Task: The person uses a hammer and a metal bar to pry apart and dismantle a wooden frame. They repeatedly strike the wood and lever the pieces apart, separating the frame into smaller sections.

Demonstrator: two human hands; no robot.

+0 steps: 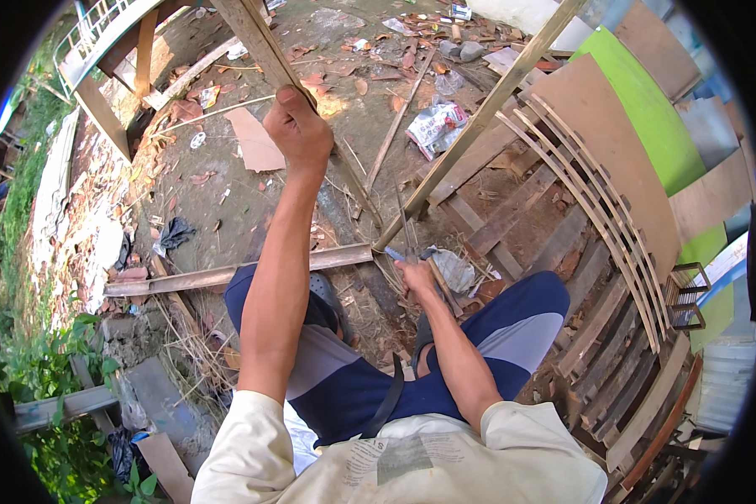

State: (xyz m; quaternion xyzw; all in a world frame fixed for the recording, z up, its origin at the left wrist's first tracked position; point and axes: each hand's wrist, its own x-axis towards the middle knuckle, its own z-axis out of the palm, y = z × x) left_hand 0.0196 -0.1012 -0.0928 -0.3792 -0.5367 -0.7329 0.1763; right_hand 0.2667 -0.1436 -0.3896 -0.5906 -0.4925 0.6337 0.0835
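Observation:
My left hand (297,133) is wrapped round a long split bamboo pole (256,38), raised in front of me, with the thumb up along it. Its lower end slants down toward the ground near my right hand. Low between my knees, my right hand (417,279) is closed on the handle of a tool with a long, thin blade (404,220) pointing away from me. The blade shows almost edge-on, so I cannot tell its exact kind. Just beyond it, a second bamboo pole (487,118) slants up to the right. A bamboo length (235,273) lies crosswise left of my right hand.
Curved bamboo strips (601,202) lean on the right beside brown and green boards (638,109). Dark wooden slats (592,311) lie below them. A printed plastic bag (437,128), leaves and scraps litter the earth. A wooden frame (143,59) stands far left, above plants (42,361).

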